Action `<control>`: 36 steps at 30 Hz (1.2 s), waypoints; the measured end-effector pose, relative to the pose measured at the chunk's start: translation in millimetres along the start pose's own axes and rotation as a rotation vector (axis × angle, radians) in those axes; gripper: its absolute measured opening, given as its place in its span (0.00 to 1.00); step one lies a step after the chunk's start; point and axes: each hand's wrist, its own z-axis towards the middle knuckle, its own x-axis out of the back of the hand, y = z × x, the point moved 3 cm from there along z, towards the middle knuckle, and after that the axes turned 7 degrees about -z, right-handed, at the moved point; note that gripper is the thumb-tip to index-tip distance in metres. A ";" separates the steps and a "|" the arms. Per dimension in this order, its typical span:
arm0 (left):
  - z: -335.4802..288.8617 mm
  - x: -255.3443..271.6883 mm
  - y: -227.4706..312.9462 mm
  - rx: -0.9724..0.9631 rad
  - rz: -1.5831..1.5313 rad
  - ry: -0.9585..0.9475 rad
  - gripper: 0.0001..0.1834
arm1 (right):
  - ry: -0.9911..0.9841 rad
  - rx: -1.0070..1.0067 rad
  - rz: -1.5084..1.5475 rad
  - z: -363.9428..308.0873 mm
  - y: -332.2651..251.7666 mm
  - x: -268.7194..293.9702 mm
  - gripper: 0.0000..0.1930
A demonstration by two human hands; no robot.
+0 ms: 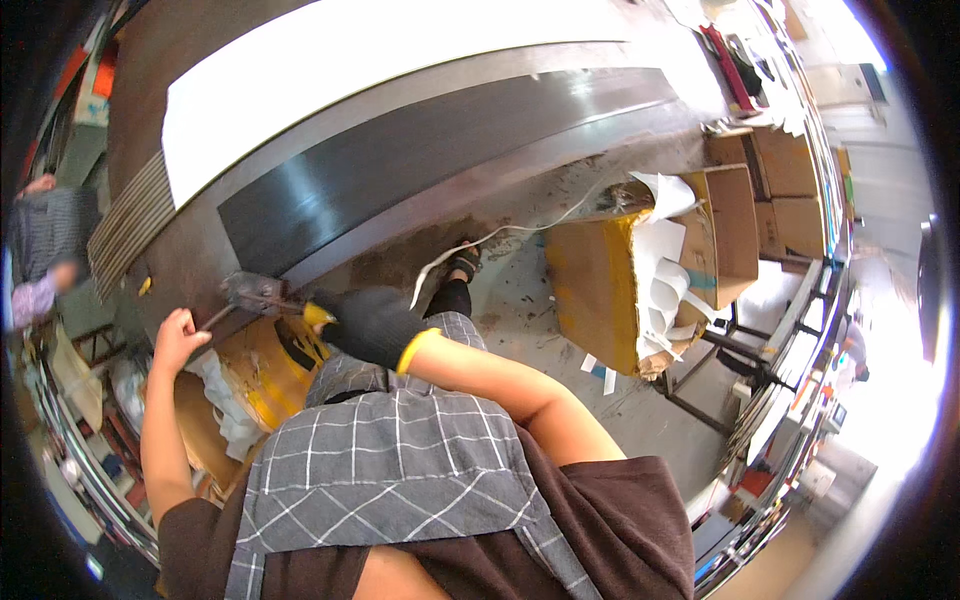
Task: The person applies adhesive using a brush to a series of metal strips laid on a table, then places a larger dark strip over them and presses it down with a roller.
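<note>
A grey metal hand tool (252, 292) sits against the edge of a long steel bench (420, 150), which carries a dark metal sheet and a white sheet. My left hand (178, 336), bare, is closed around the tool's thin lever at its left side. My right hand (368, 324) wears a black glove with a yellow cuff and grips the tool's other end, where a yellow part shows. I wear a grey checked apron (390, 450), and my foot (463, 260) stands on the stained concrete floor below.
An open yellowish cardboard box (595, 290) stuffed with white paper scraps stands on the floor to the right, with more cartons (770, 180) behind it. A white strip (520, 228) trails across the floor. Another person (40, 250) stands at far left. Metal racks run along the right.
</note>
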 end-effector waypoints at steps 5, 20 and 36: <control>-18.3 -8.6 -19.3 0.076 0.012 0.013 0.22 | 0.521 -0.459 -0.128 -76.6 179.4 87.0 0.29; -11.8 -10.3 -26.9 0.505 0.278 -0.009 0.18 | 0.867 -1.078 -0.517 -48.0 516.5 457.6 0.33; -36.3 -7.2 14.8 0.059 0.135 0.264 0.15 | 0.547 0.313 -0.622 75.6 221.5 123.5 0.57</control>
